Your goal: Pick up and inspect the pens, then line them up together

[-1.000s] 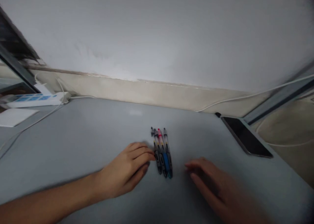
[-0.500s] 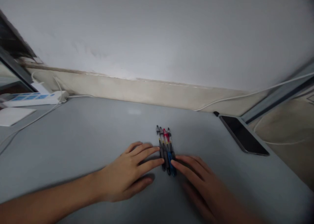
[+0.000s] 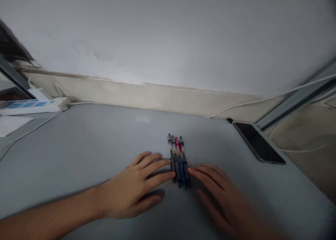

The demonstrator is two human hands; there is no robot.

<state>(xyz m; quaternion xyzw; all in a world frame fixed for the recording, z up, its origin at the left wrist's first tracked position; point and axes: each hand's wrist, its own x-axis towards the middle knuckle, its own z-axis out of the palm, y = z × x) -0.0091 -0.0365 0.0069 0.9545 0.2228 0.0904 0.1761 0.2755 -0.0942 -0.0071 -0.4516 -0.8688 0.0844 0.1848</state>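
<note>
Several click pens lie side by side on the grey table, tips toward me and clickers toward the wall. A black-gripped pen (image 3: 173, 164) is leftmost, with another dark pen (image 3: 177, 166) beside it. Then comes a pen (image 3: 182, 168) with a blue grip and a red clicker end. The rightmost pen (image 3: 186, 173) has a dark grip. My left hand (image 3: 139, 184) is open, its spread fingertips at the left side of the row. My right hand (image 3: 217, 191) is open too, its index fingertip at the rightmost pen's grip. Neither hand grasps a pen.
A dark-screened phone (image 3: 258, 142) lies at the table's right side, with a small black object (image 3: 229, 120) near its top. At the far left are a white power strip (image 3: 34, 107), a cable and a white flat item (image 3: 13, 125). A wall (image 3: 157, 100) borders the back.
My right index finger has drawn back from over the blue grip to the row's right edge, exposing the rightmost pen. The left hand stays nearly still; the view has shifted slightly.
</note>
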